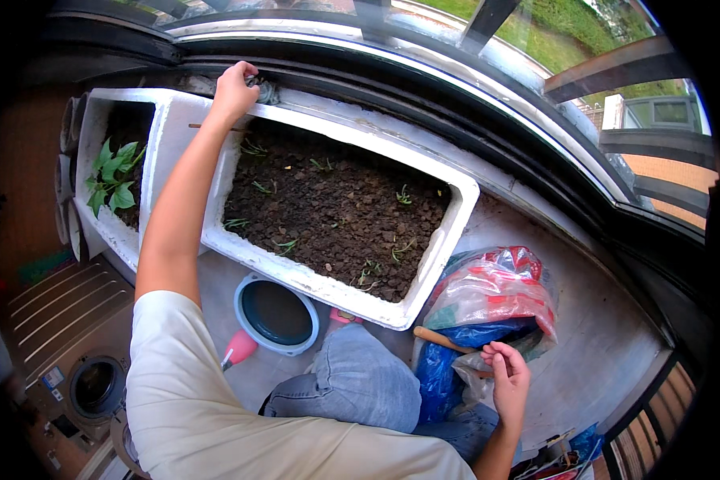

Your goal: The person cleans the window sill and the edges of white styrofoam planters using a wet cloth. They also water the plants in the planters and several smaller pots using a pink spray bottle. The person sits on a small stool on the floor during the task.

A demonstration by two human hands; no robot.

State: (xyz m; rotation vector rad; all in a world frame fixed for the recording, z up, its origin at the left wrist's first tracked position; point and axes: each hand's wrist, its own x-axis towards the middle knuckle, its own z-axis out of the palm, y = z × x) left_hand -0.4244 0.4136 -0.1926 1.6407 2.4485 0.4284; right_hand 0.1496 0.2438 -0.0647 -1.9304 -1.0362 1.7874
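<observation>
My left hand (236, 92) reaches to the far edge of a white foam planter box (336, 132), its fingers closed on a crumpled grey cloth (267, 92) by the window frame. Dark soil (320, 208) fills the box, with several small green seedlings (404, 194) growing in it. Beneath my left forearm, a thin brown stick (206, 126) lies across the box's left end. My right hand (510, 382) hovers at the lower right, fingers loosely curled and apart from the thumb, holding nothing visible. Close to it are a wooden handle (442, 339) and a red, white and blue plastic bag (500, 292).
A second foam box (165, 136) with a leafy plant (114, 176) stands at left. Between my knees and the planter sit a light-blue bucket (312, 340) of dark water and a pink bulb-shaped thing (239, 348). Window bars (608, 68) run along the far side.
</observation>
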